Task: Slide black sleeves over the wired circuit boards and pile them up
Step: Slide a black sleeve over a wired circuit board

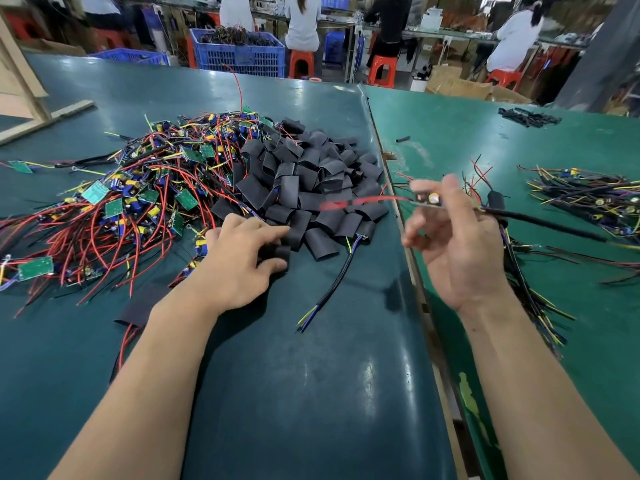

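Note:
A heap of flat black sleeves (311, 178) lies mid-table, beside a tangle of green circuit boards with red, yellow and black wires (131, 199) on its left. My left hand (242, 261) rests at the heap's near edge, its fingers and thumb pinching one black sleeve (277, 252). My right hand (457, 237) is raised over the table seam and holds a small wired circuit board (429, 199) between thumb and fingers; its red wire trails left, blurred, and its black cable runs right. A pile of wired boards (588, 202) lies at the far right.
One sleeved board with a black cable (346, 258) lies in front of the heap. A seam (398, 202) splits the dark green table from the lighter green one. Loose black pieces (530, 116) sit at the far right. Blue crates and seated people are behind the table.

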Demonstrator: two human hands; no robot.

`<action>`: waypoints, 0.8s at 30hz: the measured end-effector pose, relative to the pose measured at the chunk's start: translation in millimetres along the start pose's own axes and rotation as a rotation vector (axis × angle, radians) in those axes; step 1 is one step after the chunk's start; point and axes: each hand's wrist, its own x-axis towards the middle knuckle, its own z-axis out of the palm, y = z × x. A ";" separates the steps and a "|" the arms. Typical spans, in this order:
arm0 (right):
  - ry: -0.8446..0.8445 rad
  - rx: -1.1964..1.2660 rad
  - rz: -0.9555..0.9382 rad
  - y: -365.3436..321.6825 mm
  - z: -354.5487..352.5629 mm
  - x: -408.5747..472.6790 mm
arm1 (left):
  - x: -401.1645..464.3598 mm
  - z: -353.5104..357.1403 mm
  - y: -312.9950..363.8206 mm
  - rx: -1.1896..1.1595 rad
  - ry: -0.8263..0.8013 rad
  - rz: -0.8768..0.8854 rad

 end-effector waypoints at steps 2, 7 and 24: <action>0.047 -0.019 -0.035 -0.3 0.5 0.0 | 1.3 0.8 1.6 -0.014 0.085 0.029; 0.018 -0.053 0.013 -0.3 -1.5 -0.1 | 0.9 2.2 6.8 -0.292 0.145 0.084; -0.052 0.049 0.204 -1.5 -6.0 2.1 | 1.9 11.0 12.4 -0.582 0.239 0.134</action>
